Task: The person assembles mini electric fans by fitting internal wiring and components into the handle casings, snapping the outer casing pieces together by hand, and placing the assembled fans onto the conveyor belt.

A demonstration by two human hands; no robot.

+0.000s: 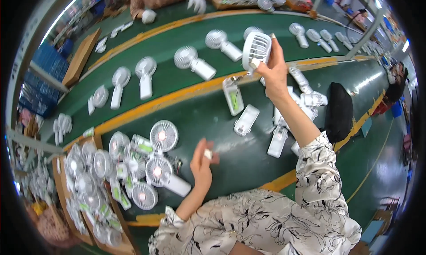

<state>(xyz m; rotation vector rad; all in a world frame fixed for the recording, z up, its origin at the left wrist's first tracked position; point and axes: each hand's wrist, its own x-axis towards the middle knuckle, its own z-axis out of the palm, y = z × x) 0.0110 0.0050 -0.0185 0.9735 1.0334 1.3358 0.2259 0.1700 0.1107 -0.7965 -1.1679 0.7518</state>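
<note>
Raised over the far edge of the bench, my right hand point(276, 73) grips a white fan head point(257, 48) by its slatted rim, with white covers on the fingertips. Just below it lies an opened white fan handle point(233, 96) with a green part inside and thin wires at its top; whether they join the fan head, I cannot tell. A loose white handle cover point(246, 120) rests beside it. My left hand point(203, 164) hovers over the bench, slightly blurred, fingers apart and one tip covered in white. Close to it is a white handheld fan point(160, 170) in a pile.
A cardboard box point(120, 210) of fans stands at the left. Several handheld fans point(146, 77) line the green conveyor belt point(168, 84) beyond the bench. White casings point(277, 142) and a black pouch-like object point(339, 113) lie at right. Across the belt are a co-worker's gloved hands point(197, 4).
</note>
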